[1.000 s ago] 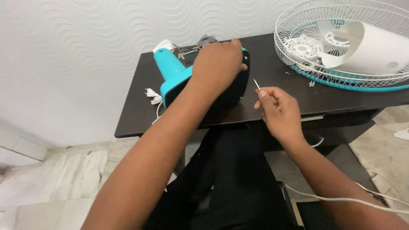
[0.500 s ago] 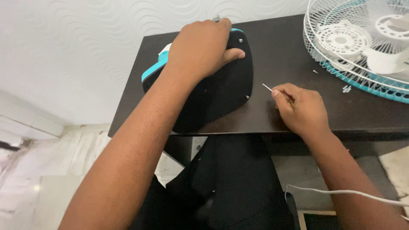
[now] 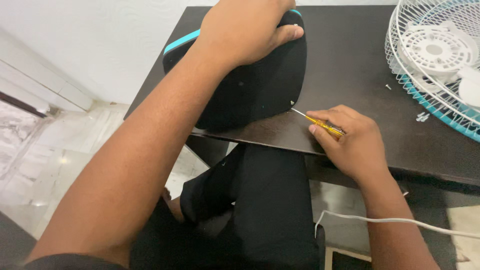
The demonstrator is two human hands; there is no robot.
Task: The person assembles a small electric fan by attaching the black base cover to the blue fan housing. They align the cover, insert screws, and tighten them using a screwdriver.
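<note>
Yellow-handled thin screwdriver (image 3: 320,123) is pinched in the right hand (image 3: 352,142), tip at the black-bottomed teal fan base (image 3: 260,85); left hand (image 3: 245,30) grips that base.

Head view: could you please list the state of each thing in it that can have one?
Fan base: tipped on the table, black underside facing the camera, held.
Left hand: clamped over the base's top edge.
Right hand: closed on the screwdriver.
Screwdriver: yellow handle gripped, tip at the screw.
Screw: seated in the base's lower corner.
Fan grille: detached, lying flat.
Loose screws: lying free on the table.
</note>
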